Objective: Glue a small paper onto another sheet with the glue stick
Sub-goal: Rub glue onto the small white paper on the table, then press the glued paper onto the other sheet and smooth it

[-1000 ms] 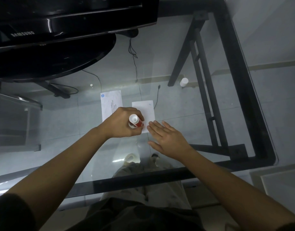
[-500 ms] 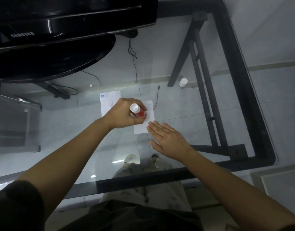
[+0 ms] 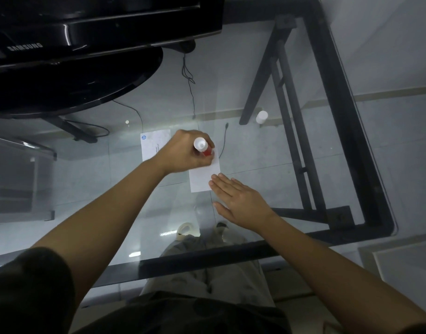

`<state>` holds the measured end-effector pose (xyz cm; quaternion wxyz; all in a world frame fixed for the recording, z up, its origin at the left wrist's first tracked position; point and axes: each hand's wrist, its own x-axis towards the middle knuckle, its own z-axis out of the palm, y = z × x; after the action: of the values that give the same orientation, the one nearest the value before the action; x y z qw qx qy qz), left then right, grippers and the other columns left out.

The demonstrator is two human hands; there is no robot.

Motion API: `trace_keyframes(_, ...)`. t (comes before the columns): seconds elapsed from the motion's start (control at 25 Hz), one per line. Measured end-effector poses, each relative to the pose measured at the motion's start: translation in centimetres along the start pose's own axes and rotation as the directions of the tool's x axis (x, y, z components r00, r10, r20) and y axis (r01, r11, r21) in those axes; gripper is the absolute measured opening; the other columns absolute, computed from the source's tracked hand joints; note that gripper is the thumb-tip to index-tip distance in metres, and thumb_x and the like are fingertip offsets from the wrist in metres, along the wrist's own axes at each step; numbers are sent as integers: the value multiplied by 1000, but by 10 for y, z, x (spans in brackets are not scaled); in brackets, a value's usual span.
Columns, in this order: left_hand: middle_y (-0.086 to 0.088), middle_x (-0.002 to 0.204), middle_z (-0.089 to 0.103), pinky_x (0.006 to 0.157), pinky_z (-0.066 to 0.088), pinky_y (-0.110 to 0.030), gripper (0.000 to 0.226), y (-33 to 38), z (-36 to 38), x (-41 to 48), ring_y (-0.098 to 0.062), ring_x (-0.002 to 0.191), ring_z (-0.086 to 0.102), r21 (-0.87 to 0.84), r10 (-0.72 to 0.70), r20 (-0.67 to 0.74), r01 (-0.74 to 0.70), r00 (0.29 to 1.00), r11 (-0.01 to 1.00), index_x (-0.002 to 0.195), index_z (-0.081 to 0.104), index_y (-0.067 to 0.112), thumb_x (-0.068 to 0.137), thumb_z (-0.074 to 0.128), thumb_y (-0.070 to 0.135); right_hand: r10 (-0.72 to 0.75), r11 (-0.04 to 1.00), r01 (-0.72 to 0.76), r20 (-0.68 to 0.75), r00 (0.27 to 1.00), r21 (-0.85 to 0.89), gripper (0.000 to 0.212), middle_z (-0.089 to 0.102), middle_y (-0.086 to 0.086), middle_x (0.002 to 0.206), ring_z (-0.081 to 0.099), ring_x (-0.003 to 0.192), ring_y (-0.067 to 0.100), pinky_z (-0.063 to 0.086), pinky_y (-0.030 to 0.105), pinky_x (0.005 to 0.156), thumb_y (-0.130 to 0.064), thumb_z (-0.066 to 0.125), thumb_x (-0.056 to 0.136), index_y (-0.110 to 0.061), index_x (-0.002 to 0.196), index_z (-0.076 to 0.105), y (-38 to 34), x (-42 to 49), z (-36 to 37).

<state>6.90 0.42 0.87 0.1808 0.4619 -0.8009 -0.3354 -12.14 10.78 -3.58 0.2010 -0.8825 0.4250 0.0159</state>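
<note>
A small white paper [image 3: 202,178] lies on the glass table. My left hand [image 3: 186,153] grips a red glue stick [image 3: 203,148] with a white end, tip down on the paper's far part. My right hand [image 3: 238,201] lies flat and open, its fingertips pressing on the paper's near right corner. A larger printed sheet [image 3: 153,145] with a blue logo lies just left of the small paper, partly hidden by my left hand.
A black monitor [image 3: 86,25] on a round base [image 3: 86,85] fills the far left of the glass table [image 3: 255,153]. A white cap [image 3: 262,116] stands at the far right. The table's black frame [image 3: 351,141] runs along the right. Cables and floor show through the glass.
My left hand has slid the glue stick away from me, from the paper's near part to its far part. My right hand has stayed flat on the near corner.
</note>
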Motion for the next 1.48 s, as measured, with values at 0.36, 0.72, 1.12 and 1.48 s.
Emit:
trace_keyframes(0.36,-8,85,61,63,54,-19,22,-15,-7,2,-13,68,64,-971,-661,230,210,715,-111,93,67,6,86,60,27,-10,1000,9,-64,998,-17,50,38,12,143,32,133,25,12,37,106,-34,43,94,-7,136,36,0,0,1)
trace_keyframes(0.72,6,119,64,91,33,-32,35,-3,-5,23,-11,110,49,-857,-572,150,395,806,331,124,51,18,92,51,33,-33,999,27,-191,981,-34,45,52,14,132,46,123,27,28,40,101,-28,55,89,-4,127,48,-2,-1,3)
trace_keyframes(1.12,-14,116,61,80,40,-27,41,8,8,73,-22,94,57,-94,-239,-105,230,965,969,113,44,7,83,67,19,-25,999,15,-217,976,-48,43,53,11,131,47,123,23,30,35,102,-28,53,90,-6,127,50,-1,0,5)
trace_keyframes(1.48,-13,118,55,82,43,-26,44,-4,2,24,-23,100,55,6,-284,-108,287,953,958,123,51,8,83,67,18,-38,999,34,-264,964,-21,40,55,12,128,50,120,24,36,37,100,-24,57,89,-5,124,53,-1,0,2)
